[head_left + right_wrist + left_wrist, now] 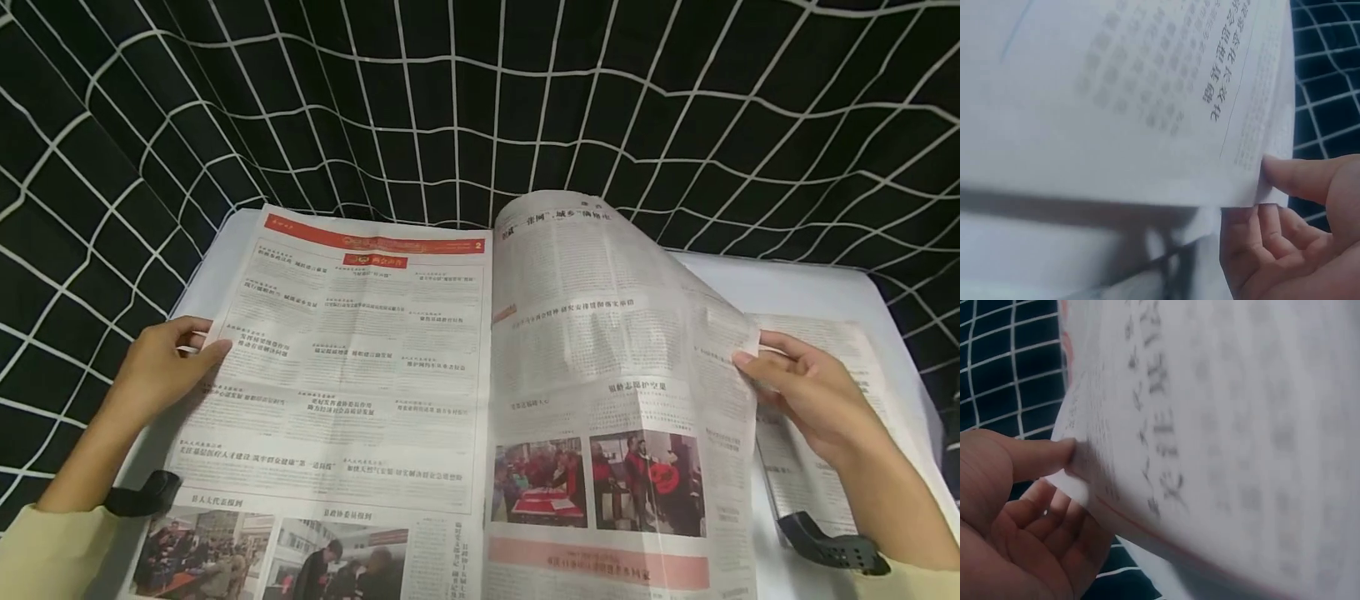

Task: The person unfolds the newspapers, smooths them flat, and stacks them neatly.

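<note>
A newspaper (pixel 360 333) lies spread open, its left page bearing a red banner along the top and photos at the bottom. My left hand (pixel 168 362) pinches that page's left edge between thumb and fingers; in the left wrist view the thumb presses on top of the paper (pixel 1166 437) with the fingers beneath. My right hand (pixel 817 396) pinches the outer edge of the right page, which bows upward at its top. In the right wrist view the lifted sheet (pixel 1147 125) is held by the thumb above and fingers behind it.
Under the newspaper is a white table (pixel 720 275). Another printed sheet (pixel 817 467) lies at the right, partly behind my right hand. A black cloth with a white grid (pixel 480 108) rises behind and around the table. Each wrist wears a black band (pixel 832 546).
</note>
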`<act>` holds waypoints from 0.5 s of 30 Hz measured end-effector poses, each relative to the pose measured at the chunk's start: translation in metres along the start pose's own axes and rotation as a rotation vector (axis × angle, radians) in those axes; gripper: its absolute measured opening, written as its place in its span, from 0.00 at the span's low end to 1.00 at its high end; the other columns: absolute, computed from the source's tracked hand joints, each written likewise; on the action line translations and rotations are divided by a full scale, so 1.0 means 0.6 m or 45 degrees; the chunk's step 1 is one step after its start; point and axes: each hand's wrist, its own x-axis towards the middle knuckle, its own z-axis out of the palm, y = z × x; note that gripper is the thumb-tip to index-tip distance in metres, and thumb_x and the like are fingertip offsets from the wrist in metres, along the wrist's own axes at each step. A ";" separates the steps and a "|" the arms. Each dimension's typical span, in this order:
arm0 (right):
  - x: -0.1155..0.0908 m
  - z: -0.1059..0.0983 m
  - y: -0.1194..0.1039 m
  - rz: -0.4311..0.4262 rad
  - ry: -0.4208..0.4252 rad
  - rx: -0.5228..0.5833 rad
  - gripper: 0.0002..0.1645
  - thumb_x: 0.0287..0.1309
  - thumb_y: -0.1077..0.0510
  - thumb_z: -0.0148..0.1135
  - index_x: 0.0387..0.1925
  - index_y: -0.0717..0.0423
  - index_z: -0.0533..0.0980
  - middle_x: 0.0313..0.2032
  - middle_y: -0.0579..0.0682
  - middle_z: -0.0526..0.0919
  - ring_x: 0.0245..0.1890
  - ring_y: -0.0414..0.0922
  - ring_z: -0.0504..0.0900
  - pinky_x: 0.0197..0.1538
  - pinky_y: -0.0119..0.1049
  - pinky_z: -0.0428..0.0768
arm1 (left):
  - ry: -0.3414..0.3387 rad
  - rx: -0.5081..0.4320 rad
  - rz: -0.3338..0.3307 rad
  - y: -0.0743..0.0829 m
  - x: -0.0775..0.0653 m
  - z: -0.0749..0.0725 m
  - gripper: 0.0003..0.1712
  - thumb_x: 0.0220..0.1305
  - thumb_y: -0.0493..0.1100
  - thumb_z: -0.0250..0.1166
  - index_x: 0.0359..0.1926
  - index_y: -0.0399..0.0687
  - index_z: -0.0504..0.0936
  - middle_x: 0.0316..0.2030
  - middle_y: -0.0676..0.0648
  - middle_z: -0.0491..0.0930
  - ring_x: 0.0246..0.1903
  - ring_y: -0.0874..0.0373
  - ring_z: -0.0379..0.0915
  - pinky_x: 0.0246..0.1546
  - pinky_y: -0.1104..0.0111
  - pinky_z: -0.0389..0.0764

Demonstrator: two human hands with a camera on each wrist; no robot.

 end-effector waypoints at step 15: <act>-0.021 -0.005 0.049 0.060 0.088 -0.473 0.48 0.76 0.44 0.62 0.78 0.72 0.55 0.35 0.22 0.82 0.35 0.28 0.85 0.39 0.26 0.85 | 0.029 0.207 -0.097 -0.023 0.010 -0.015 0.29 0.73 0.43 0.66 0.61 0.21 0.75 0.46 0.19 0.80 0.38 0.30 0.79 0.24 0.65 0.68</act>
